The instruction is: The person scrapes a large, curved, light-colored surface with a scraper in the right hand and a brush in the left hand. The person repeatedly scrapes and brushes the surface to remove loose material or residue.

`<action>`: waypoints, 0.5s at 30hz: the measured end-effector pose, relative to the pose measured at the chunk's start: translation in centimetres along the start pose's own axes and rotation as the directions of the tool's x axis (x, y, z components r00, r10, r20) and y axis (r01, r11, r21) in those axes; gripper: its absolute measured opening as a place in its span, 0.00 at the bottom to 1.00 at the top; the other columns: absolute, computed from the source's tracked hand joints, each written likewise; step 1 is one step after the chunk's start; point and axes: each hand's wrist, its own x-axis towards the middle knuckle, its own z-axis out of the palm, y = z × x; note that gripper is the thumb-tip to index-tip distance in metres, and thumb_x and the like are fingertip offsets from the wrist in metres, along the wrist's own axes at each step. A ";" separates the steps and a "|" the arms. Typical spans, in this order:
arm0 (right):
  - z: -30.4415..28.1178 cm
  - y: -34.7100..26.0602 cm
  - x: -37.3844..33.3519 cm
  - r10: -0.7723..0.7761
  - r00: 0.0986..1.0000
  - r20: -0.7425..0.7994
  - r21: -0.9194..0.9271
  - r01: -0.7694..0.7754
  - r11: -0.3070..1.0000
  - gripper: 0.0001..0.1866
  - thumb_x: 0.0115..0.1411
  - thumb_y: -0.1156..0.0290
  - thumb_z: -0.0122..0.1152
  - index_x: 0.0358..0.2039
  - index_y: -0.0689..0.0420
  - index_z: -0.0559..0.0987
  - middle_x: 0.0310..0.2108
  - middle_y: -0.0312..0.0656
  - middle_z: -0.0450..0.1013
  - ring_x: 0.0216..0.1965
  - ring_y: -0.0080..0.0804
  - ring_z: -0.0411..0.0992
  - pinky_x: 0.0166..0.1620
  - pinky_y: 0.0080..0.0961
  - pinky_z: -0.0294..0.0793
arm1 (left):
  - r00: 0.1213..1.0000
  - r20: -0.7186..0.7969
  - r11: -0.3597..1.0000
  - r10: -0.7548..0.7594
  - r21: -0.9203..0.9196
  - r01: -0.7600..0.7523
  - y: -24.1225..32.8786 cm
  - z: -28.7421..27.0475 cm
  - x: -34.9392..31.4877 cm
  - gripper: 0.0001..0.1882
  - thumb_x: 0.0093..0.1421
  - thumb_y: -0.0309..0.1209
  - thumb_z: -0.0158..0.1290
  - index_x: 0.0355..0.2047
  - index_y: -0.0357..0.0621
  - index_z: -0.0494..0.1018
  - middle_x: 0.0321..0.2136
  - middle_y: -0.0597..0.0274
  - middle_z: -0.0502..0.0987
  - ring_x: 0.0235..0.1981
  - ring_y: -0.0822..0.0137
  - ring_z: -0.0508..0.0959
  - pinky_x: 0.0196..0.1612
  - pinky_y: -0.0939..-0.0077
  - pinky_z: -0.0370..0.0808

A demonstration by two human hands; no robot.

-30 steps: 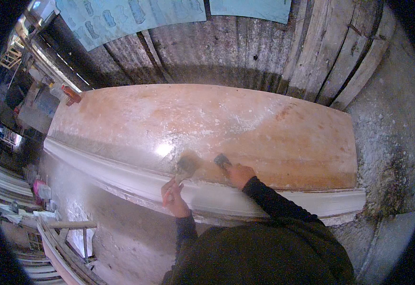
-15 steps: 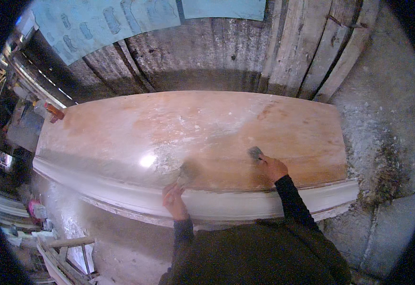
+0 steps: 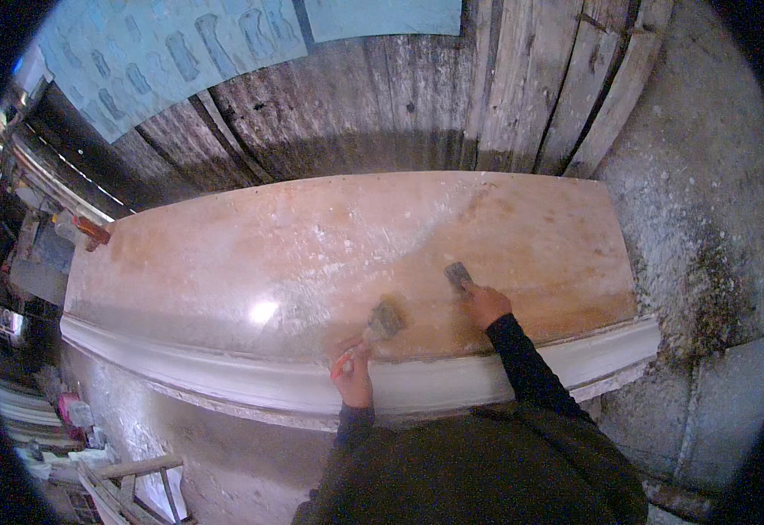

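Observation:
A long, wet-looking tan slab (image 3: 294, 254) with a white moulded front edge (image 3: 251, 385) lies across the view. My left hand (image 3: 352, 374) grips the handle of a paintbrush (image 3: 380, 324), whose bristles rest on the slab near the front edge. My right hand (image 3: 485, 304) holds a small flat scraper (image 3: 459, 276) pressed on the slab to the right of the brush. Both dark sleeves reach over the white edge.
A weathered plank wall (image 3: 452, 96) with pale blue sheets (image 3: 163, 52) stands behind the slab. Rough concrete (image 3: 705, 219) lies to the right. Wooden pieces and clutter (image 3: 93, 464) sit at the lower left, and a red object (image 3: 91, 229) at the slab's left end.
My right hand with the scraper has slid rightward along the slab. The brush in my left hand stays close to the front edge. My head view has shifted right.

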 end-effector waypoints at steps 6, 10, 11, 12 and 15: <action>0.4 -0.4 3.2 -0.060 0.996 -0.067 0.048 0.063 0.997 0.21 0.48 0.56 0.48 0.44 0.46 0.67 0.32 0.48 0.70 0.33 0.47 0.69 0.36 0.41 0.67 | 0.998 -0.059 0.984 0.021 0.178 -0.010 2.3 1.2 -1.0 0.04 0.50 0.23 0.50 0.26 0.34 0.68 0.31 0.59 0.70 0.32 0.72 0.70 0.36 0.78 0.68; -1.2 -1.6 -0.4 -0.065 0.998 -0.013 0.020 0.066 0.998 0.20 0.49 0.57 0.47 0.44 0.46 0.67 0.32 0.49 0.70 0.33 0.47 0.69 0.36 0.40 0.67 | 0.981 0.047 0.968 0.189 0.161 -0.194 1.6 0.3 0.0 0.05 0.51 0.24 0.49 0.26 0.33 0.68 0.31 0.59 0.70 0.31 0.71 0.71 0.35 0.78 0.69; -1.2 -1.8 -1.1 -0.043 0.999 -0.022 0.009 0.043 0.999 0.20 0.49 0.58 0.46 0.44 0.46 0.67 0.32 0.49 0.70 0.33 0.47 0.69 0.36 0.40 0.67 | 0.983 0.020 0.962 0.181 0.203 -0.181 1.1 0.2 -0.1 0.05 0.51 0.23 0.48 0.26 0.33 0.68 0.31 0.59 0.70 0.31 0.70 0.71 0.35 0.78 0.69; -0.7 -1.4 -0.4 -0.041 0.997 -0.069 0.011 0.042 0.999 0.19 0.50 0.58 0.45 0.43 0.46 0.67 0.32 0.49 0.70 0.33 0.47 0.69 0.36 0.40 0.67 | 0.984 0.001 0.955 0.178 0.241 -0.173 0.8 0.2 -0.1 0.04 0.51 0.23 0.48 0.26 0.33 0.68 0.32 0.59 0.70 0.31 0.70 0.71 0.35 0.78 0.69; -0.8 -1.6 2.3 -0.038 0.991 -0.128 0.017 0.040 0.999 0.17 0.51 0.60 0.44 0.42 0.47 0.68 0.32 0.49 0.70 0.33 0.47 0.69 0.36 0.41 0.67 | 0.999 0.030 0.990 0.019 0.140 -0.023 0.6 0.0 0.2 0.04 0.51 0.23 0.48 0.26 0.34 0.69 0.33 0.58 0.70 0.32 0.69 0.71 0.36 0.76 0.70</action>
